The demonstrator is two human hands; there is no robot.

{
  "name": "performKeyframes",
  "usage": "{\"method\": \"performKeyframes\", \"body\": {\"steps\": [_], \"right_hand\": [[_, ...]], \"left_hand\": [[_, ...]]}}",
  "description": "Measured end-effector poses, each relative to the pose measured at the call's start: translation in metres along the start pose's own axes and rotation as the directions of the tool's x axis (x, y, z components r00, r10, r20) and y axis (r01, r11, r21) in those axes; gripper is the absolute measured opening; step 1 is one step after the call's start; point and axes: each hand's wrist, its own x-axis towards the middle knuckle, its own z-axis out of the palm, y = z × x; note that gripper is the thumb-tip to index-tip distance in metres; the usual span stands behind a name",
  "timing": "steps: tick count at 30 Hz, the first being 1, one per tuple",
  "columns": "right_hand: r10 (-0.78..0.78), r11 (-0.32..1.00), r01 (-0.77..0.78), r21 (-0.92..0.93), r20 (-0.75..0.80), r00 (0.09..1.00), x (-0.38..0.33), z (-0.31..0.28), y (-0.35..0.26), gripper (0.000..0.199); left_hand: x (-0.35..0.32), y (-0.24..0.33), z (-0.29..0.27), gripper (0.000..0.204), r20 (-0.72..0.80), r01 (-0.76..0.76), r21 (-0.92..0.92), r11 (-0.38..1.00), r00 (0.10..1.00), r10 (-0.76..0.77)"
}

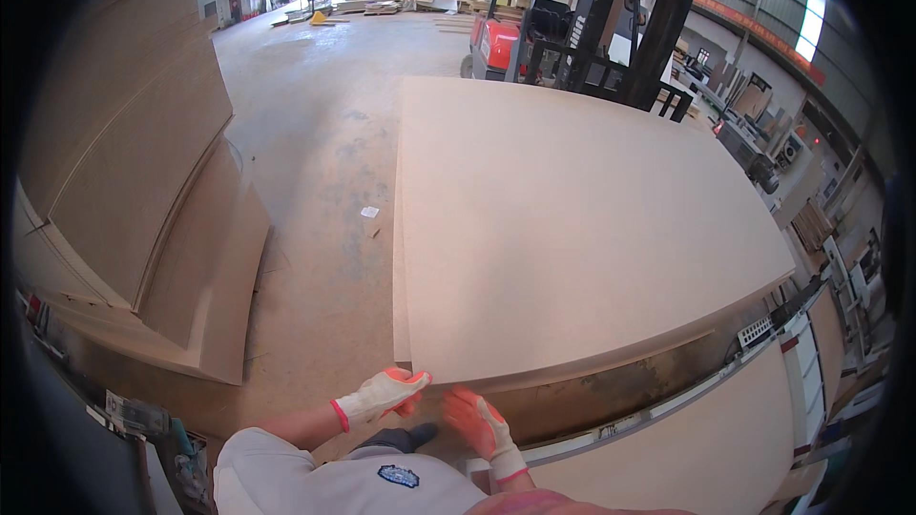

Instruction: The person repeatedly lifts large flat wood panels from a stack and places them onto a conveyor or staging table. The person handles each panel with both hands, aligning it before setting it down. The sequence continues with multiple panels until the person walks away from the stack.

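Broadly, a large, flat, tan wood-fibre board (582,219) fills the view from the centre out to 4 o'clock, smooth and matte, its straight edges bowed by the lens. Along its 9 o'clock side, a thin strip of a second sheet (401,315) shows beneath it, slightly out of line.

Both hands wear pale knit gloves with orange-coated fingers and red cuffs. At 7 o'clock, the left hand (386,394) is half curled at the board's near corner, thumb side up; I cannot tell whether it grips. At 6 o'clock, the right hand (482,424) is loosely open, orange side showing, fingertips by the near edge; contact there is unclear, and nothing is visibly held.

At 9 o'clock rises a tall, uneven stack of brownish panels (143,153), with a bare strip of dusty concrete floor (305,133) between it and the board. A small white scrap (369,213) lies on that floor. At 1 o'clock, a red-and-black forklift (496,43) stands close behind the board, its dark mast (596,19) blocking part of the workshop beyond. Between 4 and 5 o'clock, another smooth tan panel (668,429) lies beside a pale metal frame (806,377)
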Motion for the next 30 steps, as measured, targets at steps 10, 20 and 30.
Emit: {"method": "performKeyframes", "body": {"steps": [10,20,30], "right_hand": [[-0.002,0.993,0.024,0.115,-0.186,0.983,0.067,0.064,0.002,0.048],[-0.35,0.924,0.382,-0.001,-0.404,0.845,-0.103,0.038,0.025,0.037],[-0.558,0.141,0.983,-0.113,-0.83,-0.015,-0.475,-0.071,0.175,0.06]], "left_hand": [[0.07,-0.048,0.005,0.065,0.38,-0.173,-0.488,0.856,0.84,0.387],[-0.034,-0.058,0.092,0.056,0.696,-0.403,0.17,0.899,0.695,0.181],[0.02,-0.185,-0.016,0.073,0.11,0.029,-0.617,0.787,0.993,0.05]]}}
